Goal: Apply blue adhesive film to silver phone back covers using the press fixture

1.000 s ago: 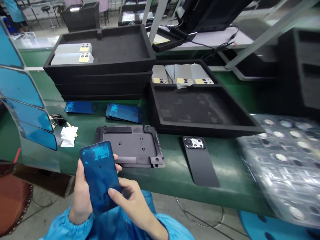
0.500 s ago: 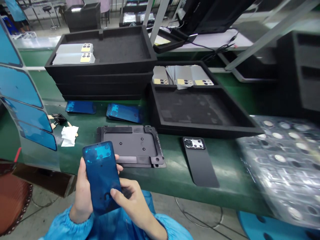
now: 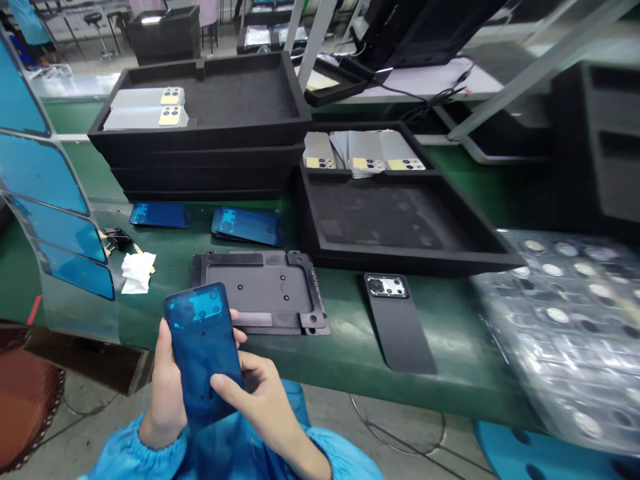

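Note:
A phone back cover (image 3: pixel 203 350) under blue film is held tilted in front of me, its camera end pointing away. My left hand (image 3: pixel 167 390) is wrapped round its left side, with fingertips showing past the right edge. With the thumb on the lower face, my right hand (image 3: pixel 270 400) grips the lower right edge; its other fingers are partly hidden. Just beyond lies a black fixture plate (image 3: pixel 260 287) with a phone-shaped recess. To the right, a dark grey phone back (image 3: pixel 403 327) with a silver camera area rests on the green bench (image 3: pixel 320 363).
Blue-filmed covers (image 3: pixel 250 225) lie behind the fixture. Stacked black trays (image 3: pixel 200 137) and another black tray (image 3: pixel 400 257) hold pale panels. White tissue (image 3: pixel 137 272) lies left, near a hanging sheet of blue films (image 3: pixel 43 173). A clear blister tray (image 3: pixel 560 360) stands at right.
My right thumb has slid slightly up and left across the lower face of the cover. The cover itself stays in nearly the same place.

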Motion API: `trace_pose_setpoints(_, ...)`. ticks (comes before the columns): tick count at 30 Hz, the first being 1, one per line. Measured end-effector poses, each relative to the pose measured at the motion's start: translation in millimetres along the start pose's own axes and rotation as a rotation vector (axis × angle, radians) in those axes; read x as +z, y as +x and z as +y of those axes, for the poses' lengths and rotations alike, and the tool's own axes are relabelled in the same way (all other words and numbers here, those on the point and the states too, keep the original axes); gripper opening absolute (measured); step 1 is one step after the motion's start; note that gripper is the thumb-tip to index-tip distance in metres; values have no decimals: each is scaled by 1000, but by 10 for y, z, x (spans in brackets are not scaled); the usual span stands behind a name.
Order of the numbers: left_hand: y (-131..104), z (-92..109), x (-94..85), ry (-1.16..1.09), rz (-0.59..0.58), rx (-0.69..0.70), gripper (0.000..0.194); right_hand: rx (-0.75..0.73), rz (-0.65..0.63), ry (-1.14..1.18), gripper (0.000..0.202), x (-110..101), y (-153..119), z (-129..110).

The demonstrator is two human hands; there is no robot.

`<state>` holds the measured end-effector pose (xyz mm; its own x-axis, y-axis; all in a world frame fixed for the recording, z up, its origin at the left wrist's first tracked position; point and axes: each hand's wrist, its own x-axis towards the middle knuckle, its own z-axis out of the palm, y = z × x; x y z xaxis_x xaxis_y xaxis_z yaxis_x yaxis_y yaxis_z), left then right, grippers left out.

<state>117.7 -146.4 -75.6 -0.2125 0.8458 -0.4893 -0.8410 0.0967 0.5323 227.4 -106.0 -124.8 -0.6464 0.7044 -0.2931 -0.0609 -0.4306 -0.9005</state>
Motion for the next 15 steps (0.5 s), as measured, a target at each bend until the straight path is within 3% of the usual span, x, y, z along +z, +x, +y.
trace_pose_setpoints(6, 7, -70, -20, -2, 33, 84, 68, -111, 171, -56, 46, -57, 16, 64)
trace_pose_setpoints(10, 4, -30, -25, 46, 171, 262, 70, -238, 278, -87, 42, -153, -49, 72)
trace_pose_setpoints(14, -4, -64, -46, 75, 200, 380, 72, -403, 218, -250, 15, -174, -207, 33)
trace_pose_setpoints(15, -2, -99, -61, 82, 182, 383, 75, -442, 180, -328, 30, -170, -239, 20)
